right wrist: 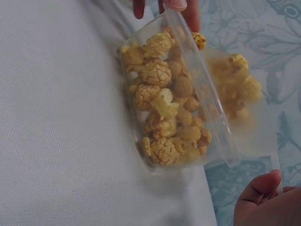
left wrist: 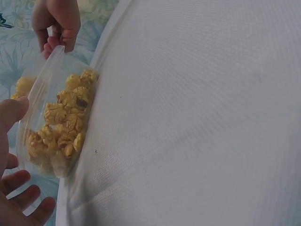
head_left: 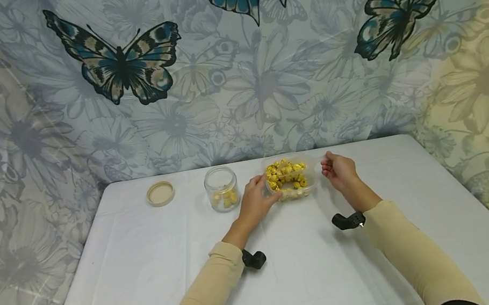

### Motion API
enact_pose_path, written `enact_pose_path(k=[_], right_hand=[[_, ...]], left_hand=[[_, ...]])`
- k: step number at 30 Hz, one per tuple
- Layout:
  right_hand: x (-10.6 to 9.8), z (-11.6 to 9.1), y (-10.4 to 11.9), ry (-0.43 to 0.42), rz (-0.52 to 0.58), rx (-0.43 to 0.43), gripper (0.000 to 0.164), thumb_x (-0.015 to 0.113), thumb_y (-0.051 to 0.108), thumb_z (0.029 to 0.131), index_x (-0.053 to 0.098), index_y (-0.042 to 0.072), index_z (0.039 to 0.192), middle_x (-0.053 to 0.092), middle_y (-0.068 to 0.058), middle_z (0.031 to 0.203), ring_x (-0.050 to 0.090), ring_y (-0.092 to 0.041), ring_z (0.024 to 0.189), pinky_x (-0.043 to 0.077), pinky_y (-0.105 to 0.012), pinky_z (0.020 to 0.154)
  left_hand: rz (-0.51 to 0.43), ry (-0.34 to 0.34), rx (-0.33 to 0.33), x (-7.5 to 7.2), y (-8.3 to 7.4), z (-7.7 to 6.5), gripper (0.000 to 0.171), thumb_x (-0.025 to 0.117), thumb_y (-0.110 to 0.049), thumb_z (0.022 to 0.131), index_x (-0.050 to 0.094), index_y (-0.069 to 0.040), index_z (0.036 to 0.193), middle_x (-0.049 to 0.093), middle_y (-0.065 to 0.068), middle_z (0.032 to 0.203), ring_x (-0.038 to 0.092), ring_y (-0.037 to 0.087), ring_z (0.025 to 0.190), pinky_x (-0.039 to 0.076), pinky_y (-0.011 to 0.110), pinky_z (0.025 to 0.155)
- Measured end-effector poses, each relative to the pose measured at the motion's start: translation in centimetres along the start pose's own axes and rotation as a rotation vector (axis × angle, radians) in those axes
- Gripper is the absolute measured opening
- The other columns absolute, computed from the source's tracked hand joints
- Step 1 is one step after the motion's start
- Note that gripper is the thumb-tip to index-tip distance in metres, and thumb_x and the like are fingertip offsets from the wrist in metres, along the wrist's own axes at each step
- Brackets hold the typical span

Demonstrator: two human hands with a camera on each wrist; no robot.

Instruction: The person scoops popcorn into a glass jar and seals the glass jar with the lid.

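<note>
A clear plastic container (head_left: 311,184) of golden popcorn (head_left: 296,167) stands toward the back of the table. My left hand (head_left: 258,200) holds its left side, the thumb (left wrist: 15,110) over the rim and the other fingers along the wall. On the right, my right hand (head_left: 340,171) pinches the thin end of a translucent plastic piece (right wrist: 256,136) between thumb and fingers. That piece rises above the container's rim, with popcorn showing blurred through it; its full shape is hidden. Left of the left hand, a clear jar (head_left: 220,181) without its lid has some popcorn at the bottom.
A round lid (head_left: 161,194) with a gold-coloured rim lies left of the jar. White cloth (head_left: 297,285) covers the table, whose back edge runs just behind the container. A butterfly-print backdrop (head_left: 237,110) hangs close behind.
</note>
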State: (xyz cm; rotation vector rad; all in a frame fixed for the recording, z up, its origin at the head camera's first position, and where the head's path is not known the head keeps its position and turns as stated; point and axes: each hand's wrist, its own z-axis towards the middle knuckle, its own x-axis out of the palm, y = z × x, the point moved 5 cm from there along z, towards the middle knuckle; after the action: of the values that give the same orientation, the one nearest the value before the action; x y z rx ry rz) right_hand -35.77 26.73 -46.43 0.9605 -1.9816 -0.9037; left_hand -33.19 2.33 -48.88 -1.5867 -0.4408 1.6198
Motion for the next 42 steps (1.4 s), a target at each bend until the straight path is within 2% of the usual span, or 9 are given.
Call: enact_pose_path(k=[5, 13, 22, 32, 42], right_hand=[[-0.08, -0.11, 0.11, 0.008, 0.021, -0.004, 0.017, 0.047, 0.02, 0.103, 0.051, 0.003, 0.103, 0.056, -0.002, 0.062, 0.05, -0.011, 0.059, 0.046, -0.019, 0.052], [-0.27, -0.29, 0.51, 0.035, 0.047, -0.017, 0.017, 0.046, 0.017, 0.103, 0.052, 0.006, 0.092, 0.056, -0.002, 0.062, 0.049, -0.01, 0.059, 0.046, -0.019, 0.052], [-0.33, -0.32, 0.52, 0.034, 0.042, -0.015, 0.018, 0.047, 0.019, 0.103, 0.052, 0.006, 0.091, 0.056, -0.002, 0.062, 0.05, -0.01, 0.059, 0.046, -0.018, 0.052], [-0.18, -0.26, 0.57, 0.049, 0.052, -0.003, 0.015, 0.046, 0.019, 0.103, 0.051, 0.005, 0.099, 0.056, -0.002, 0.062, 0.049, -0.01, 0.059, 0.046, -0.019, 0.052], [0.13, -0.52, 0.8, 0.062, 0.06, 0.005, 0.013, 0.047, 0.02, 0.103, 0.05, 0.008, 0.102, 0.057, -0.001, 0.064, 0.05, -0.01, 0.06, 0.047, -0.018, 0.053]], left_hand=[[0.0, 0.0, 0.0, -0.02, -0.13, -0.05, 0.076, 0.067, -0.044, 0.091, 0.038, -0.005, 0.149, 0.043, 0.015, 0.148, 0.041, 0.034, 0.137, 0.039, 0.047, 0.111], [-0.006, -0.005, -0.002, -0.01, -0.14, -0.03, 0.076, 0.067, -0.043, 0.09, 0.038, -0.006, 0.149, 0.042, 0.014, 0.149, 0.041, 0.034, 0.137, 0.039, 0.048, 0.111], [-0.002, -0.012, -0.003, -0.14, -0.25, -0.11, 0.076, 0.068, -0.043, 0.089, 0.039, -0.006, 0.149, 0.043, 0.014, 0.148, 0.041, 0.034, 0.137, 0.038, 0.048, 0.112], [-0.009, -0.008, -0.008, -0.25, -0.14, -0.03, 0.075, 0.069, -0.043, 0.089, 0.041, -0.007, 0.148, 0.042, 0.013, 0.149, 0.04, 0.034, 0.138, 0.037, 0.048, 0.113], [-0.016, 0.014, -0.002, -0.44, -0.08, -0.16, 0.074, 0.072, -0.036, 0.087, 0.042, -0.007, 0.148, 0.043, 0.013, 0.149, 0.041, 0.034, 0.136, 0.04, 0.048, 0.111]])
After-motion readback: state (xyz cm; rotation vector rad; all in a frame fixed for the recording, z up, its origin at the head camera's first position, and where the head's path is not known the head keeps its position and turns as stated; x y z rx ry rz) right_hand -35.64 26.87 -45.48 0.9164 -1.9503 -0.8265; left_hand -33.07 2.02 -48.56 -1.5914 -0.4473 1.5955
